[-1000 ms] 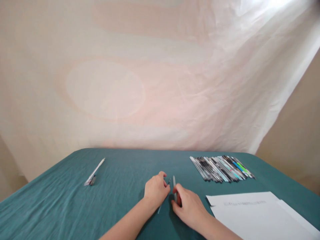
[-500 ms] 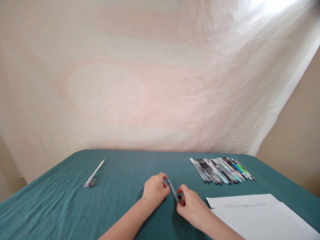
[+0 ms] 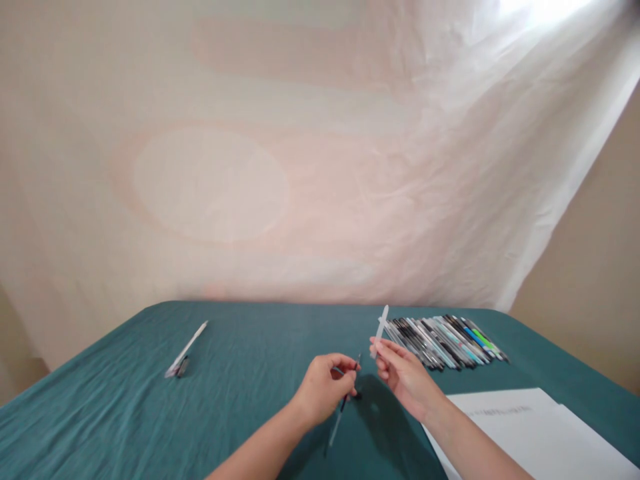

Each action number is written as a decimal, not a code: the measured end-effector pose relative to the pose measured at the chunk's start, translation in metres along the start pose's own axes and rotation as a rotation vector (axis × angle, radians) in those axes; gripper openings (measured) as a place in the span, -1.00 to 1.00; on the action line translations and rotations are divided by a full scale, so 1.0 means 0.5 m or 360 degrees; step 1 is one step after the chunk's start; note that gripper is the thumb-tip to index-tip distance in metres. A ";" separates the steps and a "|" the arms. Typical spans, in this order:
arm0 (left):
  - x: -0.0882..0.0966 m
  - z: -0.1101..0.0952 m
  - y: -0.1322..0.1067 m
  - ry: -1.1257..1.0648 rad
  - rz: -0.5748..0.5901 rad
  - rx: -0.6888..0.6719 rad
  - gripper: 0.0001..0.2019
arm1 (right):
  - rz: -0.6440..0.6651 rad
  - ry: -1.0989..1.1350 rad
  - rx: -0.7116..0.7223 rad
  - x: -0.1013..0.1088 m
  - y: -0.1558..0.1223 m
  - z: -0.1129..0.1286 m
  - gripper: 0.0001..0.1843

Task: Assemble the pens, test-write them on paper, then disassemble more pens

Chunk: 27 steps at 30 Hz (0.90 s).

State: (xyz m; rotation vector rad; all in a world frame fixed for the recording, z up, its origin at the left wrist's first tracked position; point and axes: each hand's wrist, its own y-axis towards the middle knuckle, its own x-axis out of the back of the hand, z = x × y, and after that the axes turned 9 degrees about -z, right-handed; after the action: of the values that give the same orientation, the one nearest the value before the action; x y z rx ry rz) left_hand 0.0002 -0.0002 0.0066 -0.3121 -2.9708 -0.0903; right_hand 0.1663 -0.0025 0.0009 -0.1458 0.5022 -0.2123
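My left hand [image 3: 324, 388] is closed, pinching a thin pen refill [image 3: 337, 424] that slants down past the fingers, dark in its upper part and clear lower down. To the right, my right hand [image 3: 407, 379] is raised a little and grips a pale, translucent pen barrel [image 3: 383, 323] that points up and away. A small dark piece [image 3: 357, 395] lies by my left fingertips, too small to name. Beyond my right hand lies a row of many pens [image 3: 445, 341], side by side.
On the left of the green tablecloth [image 3: 250, 347] lie a white pen barrel [image 3: 190, 347] and some small dark pieces [image 3: 183, 367]. White paper sheets [image 3: 530, 433] with a line of scribbles are at the right front. A pale cloth [image 3: 320, 167] hangs behind.
The grey pen that was between my hands is apart: its barrel has gone up and right in my right hand, while the refill is in my left hand.
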 end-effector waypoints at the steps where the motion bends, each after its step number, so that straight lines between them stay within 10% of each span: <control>1: -0.003 -0.005 -0.005 -0.0043 0.0039 0.0067 -0.78 | 0.0001 0.0021 0.0004 0.001 0.001 0.000 -0.73; 27: -0.010 -0.010 -0.019 -0.0442 0.0102 0.0261 -0.72 | 0.0251 -0.0597 0.0208 -0.025 -0.044 -0.009 -0.71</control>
State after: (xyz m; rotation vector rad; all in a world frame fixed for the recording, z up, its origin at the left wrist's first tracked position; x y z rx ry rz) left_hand 0.0036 -0.0108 0.0106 -0.4296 -3.2100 0.2207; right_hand 0.1497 -0.0213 0.0072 -0.0166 0.1245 -0.0600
